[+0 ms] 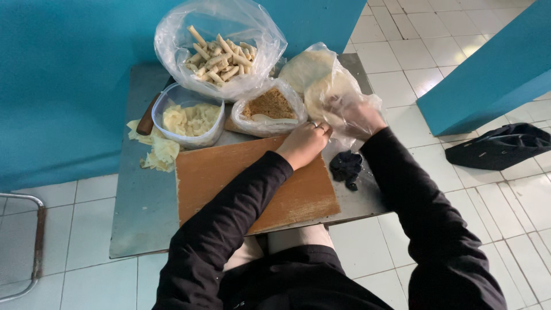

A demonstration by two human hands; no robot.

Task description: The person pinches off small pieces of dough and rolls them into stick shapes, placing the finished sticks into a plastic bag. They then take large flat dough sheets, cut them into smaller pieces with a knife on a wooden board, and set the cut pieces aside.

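Note:
My right hand (357, 117) is inside a clear plastic bag (321, 80) of pale round wrappers at the table's right side; what its fingers grasp is hidden by the plastic. My left hand (304, 143), with rings on two fingers, pinches the bag's near edge just above the wooden cutting board (252, 183). Both arms wear black sleeves.
A large bag of rolled pastry sticks (221, 54) sits at the back. A clear tub of pale filling (189, 119), a bag of brown crumbs (270, 106), a brown handle (147, 119), a dark cloth (346, 167) lie on the grey table (140, 212). A black bag (499, 146) rests on the tiled floor.

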